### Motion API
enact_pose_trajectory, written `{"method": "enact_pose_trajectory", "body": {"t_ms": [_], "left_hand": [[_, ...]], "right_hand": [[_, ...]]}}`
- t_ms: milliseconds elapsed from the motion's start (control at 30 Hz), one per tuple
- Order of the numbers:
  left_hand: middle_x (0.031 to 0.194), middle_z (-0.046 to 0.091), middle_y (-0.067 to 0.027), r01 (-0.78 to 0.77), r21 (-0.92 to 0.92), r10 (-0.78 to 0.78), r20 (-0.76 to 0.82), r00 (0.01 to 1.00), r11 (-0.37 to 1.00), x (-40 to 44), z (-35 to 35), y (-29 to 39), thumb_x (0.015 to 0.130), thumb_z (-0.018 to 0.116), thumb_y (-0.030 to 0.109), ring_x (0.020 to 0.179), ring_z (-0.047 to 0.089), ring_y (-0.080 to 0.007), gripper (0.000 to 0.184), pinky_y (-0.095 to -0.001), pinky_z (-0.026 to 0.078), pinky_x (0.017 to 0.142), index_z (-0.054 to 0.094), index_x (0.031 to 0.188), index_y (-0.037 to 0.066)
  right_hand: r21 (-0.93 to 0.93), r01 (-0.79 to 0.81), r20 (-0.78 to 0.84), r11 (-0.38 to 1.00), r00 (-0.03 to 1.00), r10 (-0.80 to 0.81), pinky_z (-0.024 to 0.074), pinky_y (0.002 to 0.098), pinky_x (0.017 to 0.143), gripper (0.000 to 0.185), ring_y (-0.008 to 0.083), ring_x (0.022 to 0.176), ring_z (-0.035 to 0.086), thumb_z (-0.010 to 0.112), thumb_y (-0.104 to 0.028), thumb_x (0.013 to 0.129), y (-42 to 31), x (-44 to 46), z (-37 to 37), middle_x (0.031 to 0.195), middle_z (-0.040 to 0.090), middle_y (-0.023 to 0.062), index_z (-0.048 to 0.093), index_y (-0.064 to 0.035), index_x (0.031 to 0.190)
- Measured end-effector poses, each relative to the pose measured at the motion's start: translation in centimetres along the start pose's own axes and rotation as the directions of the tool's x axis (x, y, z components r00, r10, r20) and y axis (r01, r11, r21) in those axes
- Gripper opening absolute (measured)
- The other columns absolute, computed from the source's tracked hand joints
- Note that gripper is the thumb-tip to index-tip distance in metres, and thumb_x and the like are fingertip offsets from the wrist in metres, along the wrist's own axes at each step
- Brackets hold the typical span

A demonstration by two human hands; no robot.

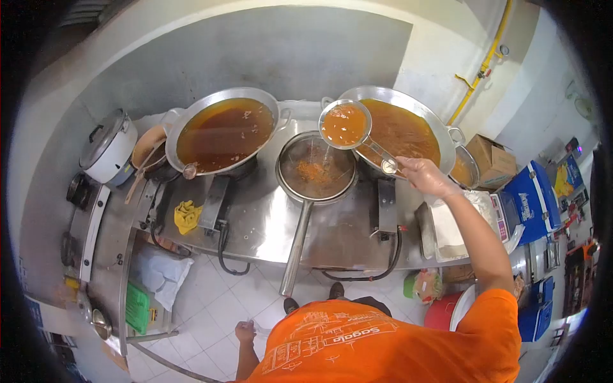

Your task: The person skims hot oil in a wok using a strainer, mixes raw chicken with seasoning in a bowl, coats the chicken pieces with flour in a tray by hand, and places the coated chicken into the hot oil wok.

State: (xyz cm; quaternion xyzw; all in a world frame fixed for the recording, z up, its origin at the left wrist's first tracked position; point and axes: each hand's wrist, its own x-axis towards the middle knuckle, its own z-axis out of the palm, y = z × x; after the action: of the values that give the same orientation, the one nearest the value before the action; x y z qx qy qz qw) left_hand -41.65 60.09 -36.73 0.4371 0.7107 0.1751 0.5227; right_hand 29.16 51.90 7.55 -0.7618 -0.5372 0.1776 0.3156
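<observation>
My right hand (429, 177) is closed around the handle of a metal ladle (363, 141), its bowl full of orange-brown oil with pale bits. Thin streams fall from the bowl's left side. Below them, a long-handled strainer (317, 142) holds brown crumbs, its handle pointing toward my body. The ladle hangs over the left rim of the right wok (449, 144), which is full of brown oil. My left hand (245, 330) is low at my side, over the floor, with fingers curled. Something whitish shows beside it; whether it is held is unclear.
Another oil-filled wok (276, 105) stands at the left on the steel counter (258, 220). A yellow cloth (187, 217) lies near the front edge. To the right are a tray of white powder (456, 233), a cardboard box (493, 163) and a blue cooler (531, 201). Black hoses hang below the counter.
</observation>
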Motion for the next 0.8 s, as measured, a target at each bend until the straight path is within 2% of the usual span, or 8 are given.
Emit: {"method": "enact_pose_trajectory", "body": {"t_ms": [100, 267, 367, 533, 600, 700, 733, 800], "left_hand": [[0.068, 0.062, -0.0079, 0.056, -0.003, -0.056, -0.026, 0.998, 0.998, 0.3, -1.1, -1.8, 0.085, 0.076, 0.013, 0.055, 0.061, -0.0172, 0.020, -0.0338, 0.051, 0.041, 0.058, 0.081, 0.005], [0.072, 0.067, -0.0076, 0.060, 0.119, -0.062, 0.008, 0.998, 0.991, 2.3, -3.8, -6.9, 0.079, 0.078, 0.015, 0.058, 0.063, -0.0191, 0.016, -0.0371, 0.051, 0.046, 0.065, 0.075, 0.006], [0.073, 0.069, -0.0076, -0.694, 0.720, 0.463, 0.614, 0.639, 0.003, 5.7, -6.7, -9.1, 0.076, 0.077, 0.016, 0.064, 0.065, -0.0199, 0.013, -0.0391, 0.053, 0.054, 0.069, 0.077, 0.006], [0.085, 0.072, -0.0075, 0.050, 0.289, -0.053, 0.003, 0.999, 0.956, 3.4, -6.1, -5.0, 0.067, 0.079, 0.022, 0.086, 0.070, -0.0260, 0.022, -0.0410, 0.058, 0.078, 0.073, 0.084, 0.010], [0.074, 0.068, -0.0085, -0.339, 0.200, 0.333, 0.064, 0.941, 0.919, 5.4, -5.8, -7.4, 0.070, 0.076, 0.011, 0.066, 0.065, -0.0219, 0.013, -0.0379, 0.053, 0.055, 0.067, 0.077, 0.005], [0.068, 0.065, -0.0083, -0.178, 0.152, 0.182, -0.013, 0.983, 0.972, 4.3, -4.5, -5.4, 0.071, 0.078, 0.007, 0.054, 0.061, -0.0187, 0.017, -0.0361, 0.052, 0.044, 0.062, 0.074, 0.003], [0.067, 0.064, -0.0079, -0.004, 0.150, 0.014, -0.062, 0.998, 0.989, 3.4, -4.2, -3.2, 0.070, 0.079, 0.007, 0.053, 0.061, -0.0181, 0.019, -0.0360, 0.052, 0.044, 0.061, 0.074, 0.004], [0.066, 0.063, -0.0074, -0.011, 0.114, 0.014, -0.026, 1.000, 0.993, 3.6, -3.8, -3.3, 0.071, 0.081, 0.008, 0.052, 0.060, -0.0170, 0.023, -0.0351, 0.052, 0.044, 0.058, 0.071, 0.004]], "right_hand": [[-0.210, -0.314, -0.017, 0.926, 0.948, 0.318, 0.0550, 0.0385, 0.072, 0.046, 0.0273, 0.071, 0.067, 0.049, 0.001, 0.093, -7.0, -1.1, 3.7, 0.072, 0.062, 0.0143, 0.053, 0.0010, 0.139], [-0.722, -0.013, -0.024, 0.692, 1.000, -0.007, 0.0571, 0.0501, 0.073, 0.061, 0.0417, 0.078, 0.069, 0.049, 0.006, 0.084, -6.9, -3.4, 12.0, 0.082, 0.064, 0.0274, 0.046, -0.0007, 0.144], [-0.719, 0.005, 0.010, 0.695, 1.000, 0.002, 0.0576, 0.0480, 0.070, 0.063, 0.0399, 0.075, 0.069, 0.047, 0.005, 0.085, -5.5, -3.4, 13.8, 0.080, 0.064, 0.0259, 0.043, -0.0023, 0.147], [-0.690, -0.020, -0.044, 0.724, 0.999, -0.015, 0.0567, 0.0488, 0.075, 0.060, 0.0435, 0.082, 0.067, 0.045, 0.005, 0.088, -7.4, -3.7, 12.0, 0.085, 0.066, 0.0248, 0.042, -0.0016, 0.148], [-0.590, -0.003, -0.096, 0.807, 0.993, -0.067, 0.0546, 0.0459, 0.084, 0.050, 0.0439, 0.094, 0.067, 0.042, -0.004, 0.097, -6.9, -3.7, 9.3, 0.101, 0.067, 0.0297, 0.044, -0.0004, 0.146], [-0.240, -0.111, -0.237, 0.964, 0.970, 0.053, 0.0406, 0.0402, 0.108, 0.058, 0.0283, 0.133, 0.051, 0.039, -0.045, 0.106, -2.9, -1.6, 2.1, 0.141, 0.057, 0.0180, 0.050, -0.0023, 0.144], [0.025, -0.130, -0.272, 0.991, 0.953, 0.132, 0.0423, 0.0397, 0.106, 0.054, 0.0287, 0.130, 0.054, 0.040, -0.039, 0.106, -2.4, -1.3, -0.1, 0.141, 0.058, 0.0154, 0.050, -0.0030, 0.144], [-0.189, -0.372, -0.274, 0.909, 0.909, 0.315, 0.0454, 0.0404, 0.101, 0.048, 0.0279, 0.125, 0.058, 0.040, -0.029, 0.103, -2.3, 0.3, -5.0, 0.131, 0.062, 0.0216, 0.054, -0.0005, 0.139]]}}
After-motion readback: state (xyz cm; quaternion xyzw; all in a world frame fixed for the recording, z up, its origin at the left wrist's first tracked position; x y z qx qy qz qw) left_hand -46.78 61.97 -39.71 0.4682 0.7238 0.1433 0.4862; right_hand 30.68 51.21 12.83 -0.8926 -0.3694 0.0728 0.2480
